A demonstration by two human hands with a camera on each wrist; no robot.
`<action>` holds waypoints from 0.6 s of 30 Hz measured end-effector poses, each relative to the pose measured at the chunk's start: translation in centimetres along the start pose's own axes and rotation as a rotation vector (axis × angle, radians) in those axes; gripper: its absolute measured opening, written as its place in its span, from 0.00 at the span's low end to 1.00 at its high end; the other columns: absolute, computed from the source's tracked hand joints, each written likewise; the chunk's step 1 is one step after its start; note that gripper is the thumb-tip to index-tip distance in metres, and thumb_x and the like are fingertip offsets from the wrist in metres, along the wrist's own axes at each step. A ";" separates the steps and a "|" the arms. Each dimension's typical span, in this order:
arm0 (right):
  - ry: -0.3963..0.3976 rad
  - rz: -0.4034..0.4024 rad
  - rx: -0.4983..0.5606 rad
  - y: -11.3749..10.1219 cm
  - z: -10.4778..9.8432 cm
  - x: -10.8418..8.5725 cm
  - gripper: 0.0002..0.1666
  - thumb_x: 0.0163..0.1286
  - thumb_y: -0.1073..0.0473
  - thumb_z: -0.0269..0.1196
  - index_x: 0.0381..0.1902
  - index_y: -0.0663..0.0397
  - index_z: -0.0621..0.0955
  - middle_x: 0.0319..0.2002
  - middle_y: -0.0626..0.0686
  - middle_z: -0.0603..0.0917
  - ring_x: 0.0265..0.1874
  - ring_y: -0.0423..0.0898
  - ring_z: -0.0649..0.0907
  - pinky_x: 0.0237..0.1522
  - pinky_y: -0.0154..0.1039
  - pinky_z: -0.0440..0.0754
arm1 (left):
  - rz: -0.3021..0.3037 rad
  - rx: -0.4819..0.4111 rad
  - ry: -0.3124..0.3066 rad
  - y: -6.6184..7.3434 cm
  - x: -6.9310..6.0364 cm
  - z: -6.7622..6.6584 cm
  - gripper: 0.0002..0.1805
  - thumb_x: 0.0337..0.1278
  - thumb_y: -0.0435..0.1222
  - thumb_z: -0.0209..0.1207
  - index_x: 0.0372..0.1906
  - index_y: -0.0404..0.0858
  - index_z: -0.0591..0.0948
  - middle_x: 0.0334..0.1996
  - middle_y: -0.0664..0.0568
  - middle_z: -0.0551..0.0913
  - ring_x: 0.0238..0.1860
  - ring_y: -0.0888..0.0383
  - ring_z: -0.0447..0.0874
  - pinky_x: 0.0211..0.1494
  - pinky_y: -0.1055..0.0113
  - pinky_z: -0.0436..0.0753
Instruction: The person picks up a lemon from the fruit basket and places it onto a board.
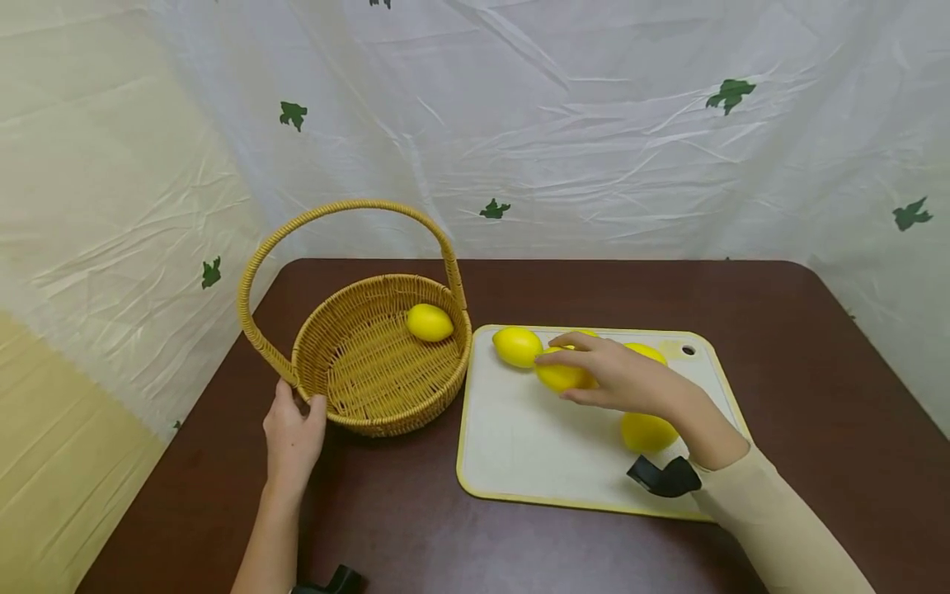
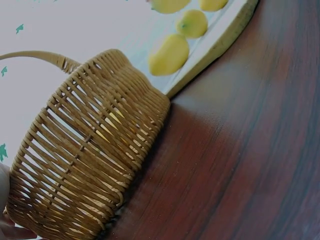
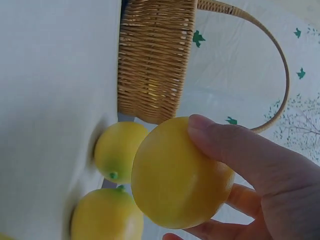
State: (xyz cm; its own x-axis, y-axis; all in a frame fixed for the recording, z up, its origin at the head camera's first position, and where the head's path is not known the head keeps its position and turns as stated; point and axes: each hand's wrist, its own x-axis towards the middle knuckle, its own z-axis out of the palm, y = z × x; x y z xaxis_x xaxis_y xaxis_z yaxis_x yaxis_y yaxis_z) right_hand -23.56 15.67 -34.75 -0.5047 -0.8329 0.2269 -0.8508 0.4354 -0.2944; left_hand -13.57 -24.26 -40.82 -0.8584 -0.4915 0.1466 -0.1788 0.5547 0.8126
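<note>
A round wicker basket (image 1: 397, 422) with a tall arched handle stands on the left, one yellow lemon (image 1: 430, 322) lying inside it. My left hand (image 1: 292, 437) grips the basket's rim near the handle's near foot, thumb and fingers on either side. Over the white cutting board (image 1: 519, 454), my right hand (image 1: 627, 379) holds a lemon (image 3: 175, 175) between thumb and fingers. The right wrist view shows this lemon raised off the board. Other lemons lie on the board: one (image 1: 517, 346) at its far left corner, another (image 1: 647, 432) below my right wrist, and more partly hidden behind the hand.
The dark brown table (image 1: 401, 528) carries both basket and board, whose left edge lies close against the basket. White cloth (image 1: 564, 165) with green leaf shapes hangs behind the table. A black wrist mount (image 1: 665, 477) sits on my right wrist.
</note>
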 end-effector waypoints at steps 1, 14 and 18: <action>0.000 0.008 -0.001 0.0 0.1 -0.2 0.27 0.54 0.58 0.68 0.54 0.49 0.77 0.52 0.57 0.74 0.43 0.51 0.78 0.43 0.44 0.76 | 0.003 0.001 0.001 0.0 0.0 0.0 0.23 0.60 0.37 0.45 0.60 0.33 0.64 0.49 0.38 0.74 0.46 0.45 0.74 0.38 0.54 0.72; -0.056 0.100 -0.005 0.0 1.5 -2.3 0.28 0.54 0.58 0.68 0.55 0.48 0.77 0.54 0.57 0.74 0.49 0.53 0.76 0.47 0.47 0.74 | -0.001 0.008 -0.003 0.0 0.0 0.0 0.24 0.60 0.37 0.45 0.60 0.34 0.64 0.48 0.39 0.74 0.45 0.46 0.74 0.39 0.54 0.71; -0.065 0.096 -0.014 0.1 1.9 -2.6 0.28 0.53 0.59 0.68 0.54 0.49 0.77 0.53 0.57 0.74 0.49 0.52 0.75 0.47 0.46 0.74 | -0.002 0.008 -0.001 -0.1 0.1 0.0 0.24 0.60 0.37 0.45 0.61 0.34 0.63 0.47 0.39 0.75 0.44 0.46 0.74 0.39 0.54 0.71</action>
State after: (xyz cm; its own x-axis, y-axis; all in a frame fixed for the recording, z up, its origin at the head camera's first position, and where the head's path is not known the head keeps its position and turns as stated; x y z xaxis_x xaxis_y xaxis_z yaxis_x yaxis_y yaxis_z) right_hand -22.05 17.20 -37.15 -0.5738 -0.8073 0.1379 -0.8012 0.5183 -0.2992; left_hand -13.63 -24.30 -40.89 -0.8585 -0.4919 0.1448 -0.1843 0.5596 0.8080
